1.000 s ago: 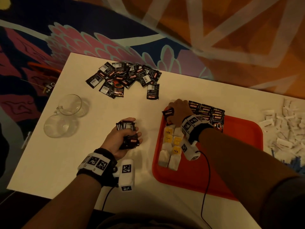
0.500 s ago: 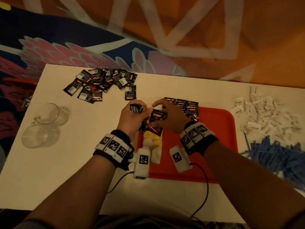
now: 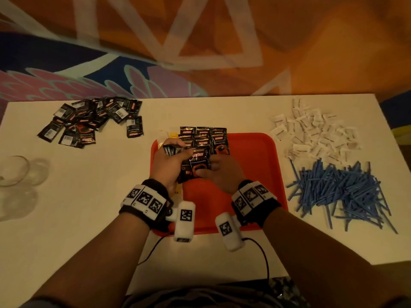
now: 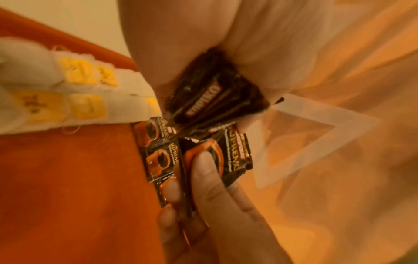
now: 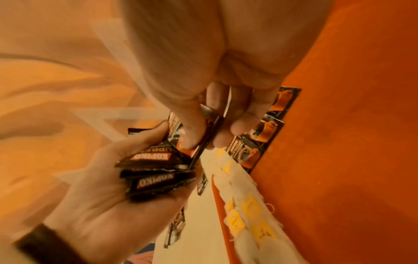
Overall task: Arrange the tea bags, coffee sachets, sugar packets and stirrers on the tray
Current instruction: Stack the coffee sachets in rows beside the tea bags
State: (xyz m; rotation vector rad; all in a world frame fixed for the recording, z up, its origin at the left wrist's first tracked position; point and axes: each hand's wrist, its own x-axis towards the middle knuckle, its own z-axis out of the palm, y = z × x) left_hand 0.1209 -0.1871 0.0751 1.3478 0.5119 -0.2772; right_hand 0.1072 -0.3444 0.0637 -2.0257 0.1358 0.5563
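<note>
Over the red tray my left hand grips a small stack of black coffee sachets. My right hand pinches one coffee sachet at the front of that stack, thumb on its face. Rows of coffee sachets lie at the tray's far edge. White tea bags with yellow tags lie along the tray's left side, mostly hidden by my left hand in the head view.
A loose heap of coffee sachets lies at the table's far left. White sugar packets and blue stirrers are piled right of the tray. Two glass cups stand at the left edge.
My left hand carried its stack of sachets from the table to above the tray. My right hand left the tray's sachet rows and took hold of one sachet from the stack.
</note>
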